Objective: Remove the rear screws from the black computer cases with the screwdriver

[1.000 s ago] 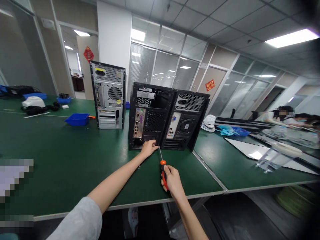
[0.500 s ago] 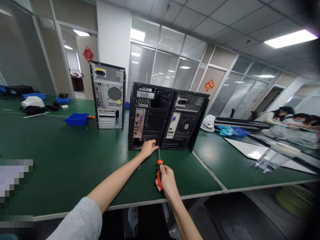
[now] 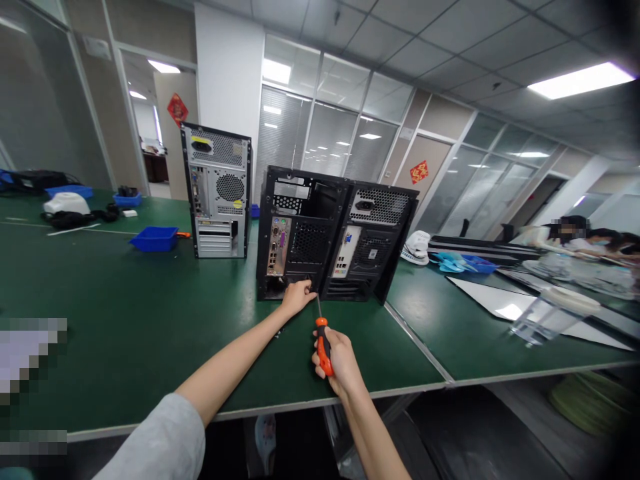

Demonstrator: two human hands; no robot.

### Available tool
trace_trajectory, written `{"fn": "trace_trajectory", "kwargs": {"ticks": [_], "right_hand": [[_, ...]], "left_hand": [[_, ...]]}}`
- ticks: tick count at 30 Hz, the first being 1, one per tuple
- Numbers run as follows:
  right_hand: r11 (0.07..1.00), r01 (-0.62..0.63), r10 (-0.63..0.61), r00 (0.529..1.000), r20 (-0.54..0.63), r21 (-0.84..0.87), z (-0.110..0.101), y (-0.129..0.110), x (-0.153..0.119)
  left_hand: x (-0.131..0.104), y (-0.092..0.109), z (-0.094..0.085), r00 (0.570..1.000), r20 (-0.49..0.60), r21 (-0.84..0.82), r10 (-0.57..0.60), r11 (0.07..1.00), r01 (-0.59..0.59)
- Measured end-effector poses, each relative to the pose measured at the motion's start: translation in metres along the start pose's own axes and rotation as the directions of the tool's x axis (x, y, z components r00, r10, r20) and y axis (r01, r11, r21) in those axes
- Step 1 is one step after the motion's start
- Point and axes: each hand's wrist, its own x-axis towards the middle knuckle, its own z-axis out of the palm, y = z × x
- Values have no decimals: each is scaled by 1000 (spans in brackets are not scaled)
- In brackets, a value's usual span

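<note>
Screwdriver (image 3: pixel 321 347) turned | right hand (image 3: pixel 345 357) gripping it | white label (image 3: pixel 373 253) unreadable

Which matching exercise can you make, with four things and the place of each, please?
1. screwdriver with orange-and-black handle
2. bare left hand
3. silver-backed computer tower
4. dark-green tabletop

A. standing left of the black computer cases
B. held in the right hand
C. beneath the computers
D. at the lower back of one black case

Pairs: 1-B; 2-D; 3-A; 4-C
</note>
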Motion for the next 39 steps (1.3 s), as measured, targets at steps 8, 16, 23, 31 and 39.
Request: {"fn": "trace_trajectory", "kwargs": {"ticks": [8,16,23,31,39], "right_hand": [[998,-20,19,1000,18,68,5,-1,-2],[1000,1,0,999,53,-30,-6,-5,-3],[947,83,-65,996,68,-310,-15,-1,-1],[558,206,-372,928,-21,-804,-27,-4,0],[-71,124,-647,750,140,-990,-24,-7,-21]], "left_hand": [[1,-2,0,1000,0,-6,7,1000,-7],[3,-5,0,1000,14,-38,18,999,-17],[3,-6,0,1000,20,-61,21,998,-20],[3,-7,-1,999,27,-70,27,997,-25],[3,-7,0,999,23,-68,28,997,-26]]}}
